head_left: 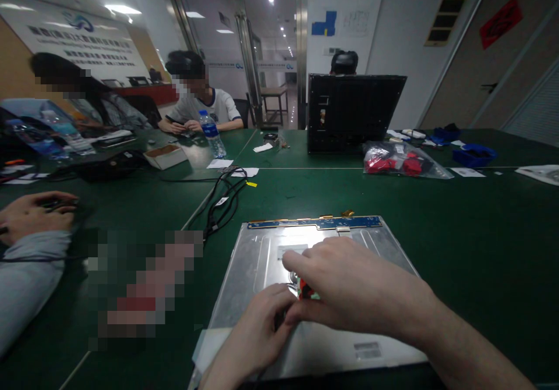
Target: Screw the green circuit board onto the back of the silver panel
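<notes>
A silver metal display panel [257, 262] lies flat on the green table [458, 238] in front of me, with a blue circuit strip [314, 222] along its far edge. Both my hands rest on the middle of the panel. My right hand [349, 282] is curled over a small red and green part [304, 290], its fingers pressed together on it. My left hand [257, 329] is closed in a pinch beside it, its fingertips touching the same spot. What the left fingers hold is hidden.
Black cables [222, 204] lie left of the panel. A black monitor back [353, 112] stands beyond, with a plastic bag of red parts [402, 162] beside it. A co-worker's hand and grey sleeve [30, 218] rest at the left. A water bottle [212, 134] and a cardboard box [166, 156] stand farther back.
</notes>
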A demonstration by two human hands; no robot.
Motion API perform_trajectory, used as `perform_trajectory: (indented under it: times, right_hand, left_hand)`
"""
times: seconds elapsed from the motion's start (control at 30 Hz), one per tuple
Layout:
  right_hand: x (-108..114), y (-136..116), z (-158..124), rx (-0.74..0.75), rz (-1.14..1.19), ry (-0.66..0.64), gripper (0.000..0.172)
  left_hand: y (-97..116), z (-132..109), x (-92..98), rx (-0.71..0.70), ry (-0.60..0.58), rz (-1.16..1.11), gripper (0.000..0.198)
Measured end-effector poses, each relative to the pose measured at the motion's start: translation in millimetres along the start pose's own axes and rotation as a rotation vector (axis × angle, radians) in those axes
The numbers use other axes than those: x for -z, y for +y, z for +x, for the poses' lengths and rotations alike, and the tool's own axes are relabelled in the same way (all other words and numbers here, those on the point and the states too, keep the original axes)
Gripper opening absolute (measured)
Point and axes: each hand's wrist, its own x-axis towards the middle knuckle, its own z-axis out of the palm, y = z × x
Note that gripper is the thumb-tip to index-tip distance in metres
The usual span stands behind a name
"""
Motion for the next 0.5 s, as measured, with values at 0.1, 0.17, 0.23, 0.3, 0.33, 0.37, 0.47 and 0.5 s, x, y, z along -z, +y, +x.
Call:
perform_trajectory:
  times: [0.1,0.17,0.23,0.3,0.33,0.37,0.47,0.5]
  right_hand:
    - [-1.3,-0.2,0.3,-0.01,-0.007,0.01,0.02]
    - [-1.5,-0.4,0.0,0.004,-0.005,0.003,0.018]
    - [-0.9,-0.7,-0.4,0.024,-0.004,-0.011,0.016]
    - [0.8,-1.2,-1.1,0.05,0.001,-0.028,0.015]
    - [1.8,-1.4,-1.6,0.061,0.008,-0.036,0.015]
    - [2.8,-1.6,-2.0,0.066,0.015,-0.045,0.015]
    - [4.3,-1.5,-2.7,0.057,0.029,-0.053,0.018]
    - [4.0,-1.3,-2.6,0.049,0.029,-0.05,0.019]
  left_hand:
    - [-1.3,-0.5,-0.9,0.032,0.002,0.013,0.011]
    - [-2.9,-0.7,-1.9,0.045,0.012,0.02,0.01]
    - [-4.2,-0.9,-2.7,0.036,0.029,0.018,0.011]
    - [-4.9,-0.8,-3.1,0.027,0.034,0.009,0.013]
    - [-5.0,-0.8,-3.2,0.028,0.03,0.003,0.014]
    - [-4.8,-0.7,-3.3,0.032,0.026,0.0,0.014]
    - [-3.4,-0.1,-2.9,0.034,0.026,0.007,0.012]
    - [-2.9,0.1,-2.6,0.029,0.026,0.01,0.012]
